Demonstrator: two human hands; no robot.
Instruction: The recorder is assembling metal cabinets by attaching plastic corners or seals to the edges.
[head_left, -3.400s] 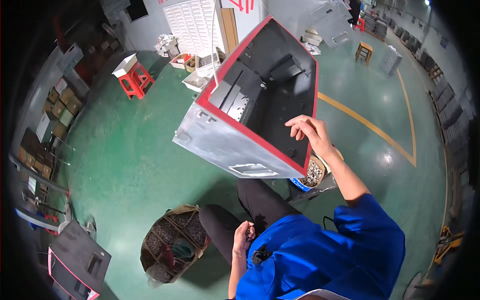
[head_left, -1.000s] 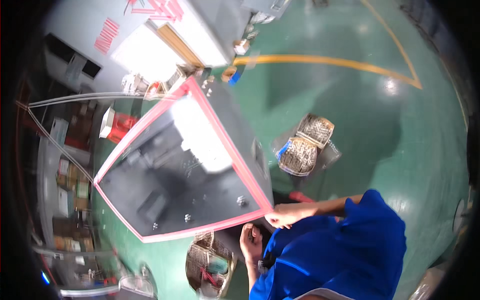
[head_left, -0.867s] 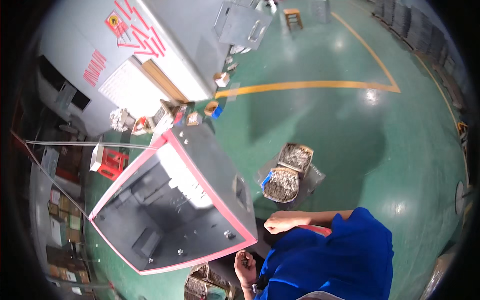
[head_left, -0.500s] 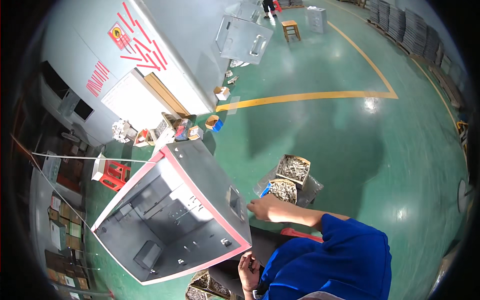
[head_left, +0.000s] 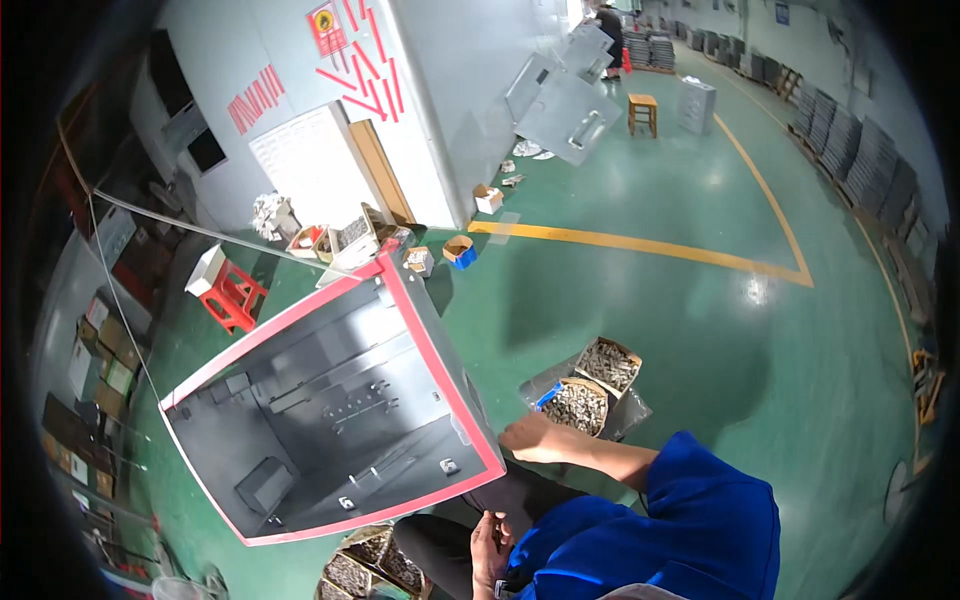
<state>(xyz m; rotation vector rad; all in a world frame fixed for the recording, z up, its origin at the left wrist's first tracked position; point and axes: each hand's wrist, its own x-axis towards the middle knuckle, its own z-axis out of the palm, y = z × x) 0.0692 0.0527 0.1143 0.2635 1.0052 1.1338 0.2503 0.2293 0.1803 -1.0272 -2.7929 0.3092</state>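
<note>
Beside the right hand [head_left: 535, 440], touching: grey red-rimmed cabinet [head_left: 330, 400].

Green workshop floor [head_left: 700, 330] and what was set on it

Two open boxes of small metal parts [head_left: 590, 390] were placed near the middle; a red stool [head_left: 232, 298], small cartons [head_left: 460, 250], a wooden stool [head_left: 643, 112] and leaning grey metal panels [head_left: 570, 110] were seen further off.

A red stool [head_left: 232, 297] stands by the wall, a wooden stool [head_left: 642, 112] farther off, yellow floor line [head_left: 640, 247] between.
</note>
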